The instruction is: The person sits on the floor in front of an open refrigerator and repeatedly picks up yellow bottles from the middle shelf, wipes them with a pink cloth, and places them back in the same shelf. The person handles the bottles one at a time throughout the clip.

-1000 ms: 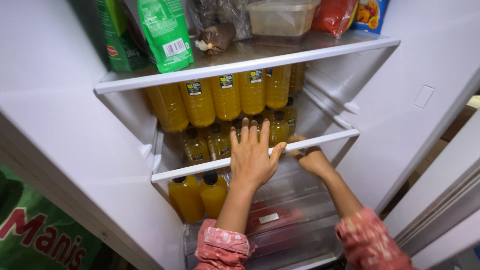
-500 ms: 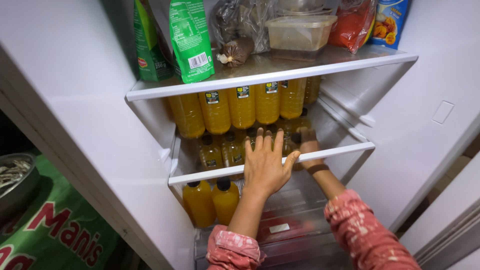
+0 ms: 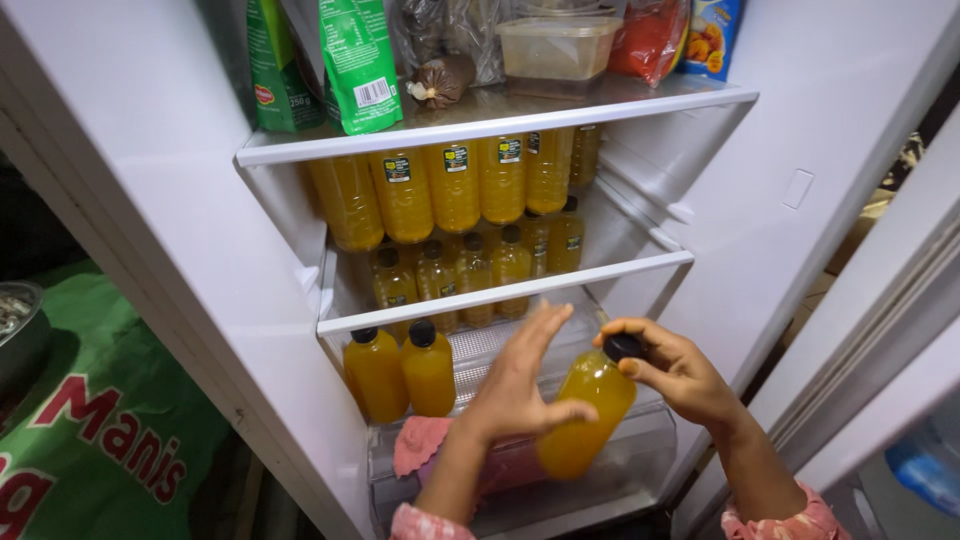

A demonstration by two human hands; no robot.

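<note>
Orange juice bottle (image 3: 585,412) now out of the fridge, tilted, in front of the lowest shelf (image 3: 500,345); earlier both hands deep inside at the middle shelf (image 3: 505,294). Right hand (image 3: 680,372) clamped on the black cap, left hand (image 3: 520,385) flat against the bottle's side, fingers loose. Two more bottles (image 3: 400,370) standing on the lowest shelf, left. White fridge wall (image 3: 150,150), door open, green sack (image 3: 100,440) beside.

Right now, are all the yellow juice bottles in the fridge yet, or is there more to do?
Mostly done: rows of bottles fill the middle shelf, and two bottles stand on the lower one. In hand: the right hand holds one tilted bottle by its black cap, with the left hand against its side. Left: the bare space beside those two.
</note>
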